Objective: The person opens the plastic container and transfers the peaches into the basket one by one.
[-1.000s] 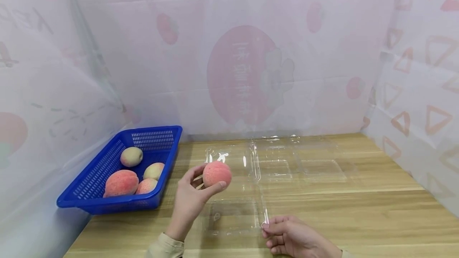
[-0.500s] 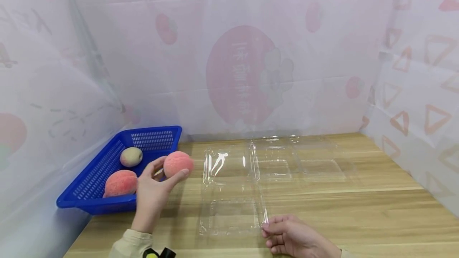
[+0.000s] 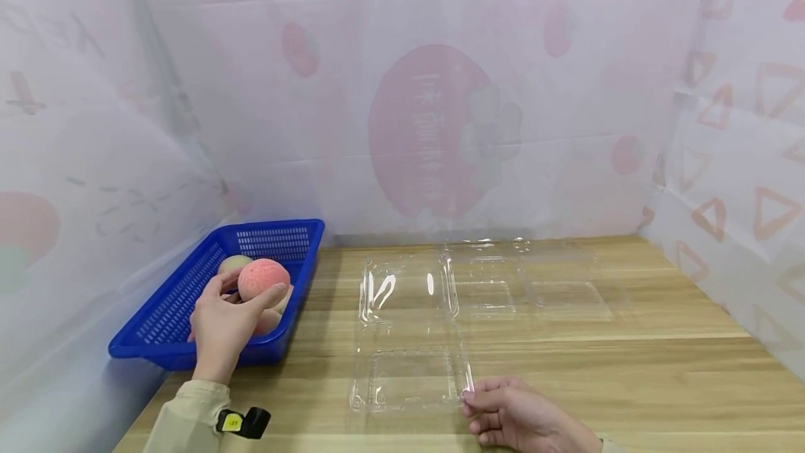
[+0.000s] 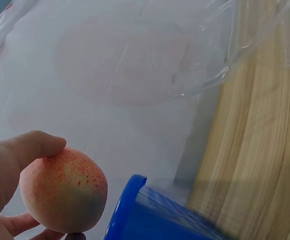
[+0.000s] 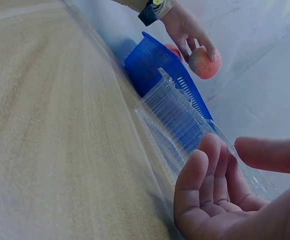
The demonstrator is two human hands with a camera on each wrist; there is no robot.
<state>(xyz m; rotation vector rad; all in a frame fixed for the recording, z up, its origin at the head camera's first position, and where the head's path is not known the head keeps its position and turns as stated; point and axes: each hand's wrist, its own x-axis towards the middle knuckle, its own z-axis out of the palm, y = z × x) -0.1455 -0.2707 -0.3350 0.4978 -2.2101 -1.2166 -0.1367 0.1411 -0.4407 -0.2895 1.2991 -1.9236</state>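
Note:
My left hand (image 3: 220,324) grips a pinkish-red peach (image 3: 264,279) over the blue plastic basket (image 3: 273,351). In the left wrist view, the thumb presses on top of this peach (image 4: 65,190), with fingers behind and below. Partly hidden peaches lie in the basket beneath the hand: a pale one (image 3: 235,264) behind and a pink one (image 3: 268,321) in front. On the table stands a clear plastic clamshell box (image 3: 409,376), unfolded, its other half (image 3: 402,292) behind. My right hand (image 3: 518,414) pinches the box's near right corner between thumb and fingers.
More clear plastic boxes (image 3: 566,297) lie along the back of the wooden table (image 3: 629,383), right of the unfolded one. Printed white sheets (image 3: 314,124) wall in the back and both sides. The left sleeve carries a black wrist strap (image 3: 243,423).
From above the clear box, my left hand has carried the peach leftward and over the basket. The right hand stays at the box's corner.

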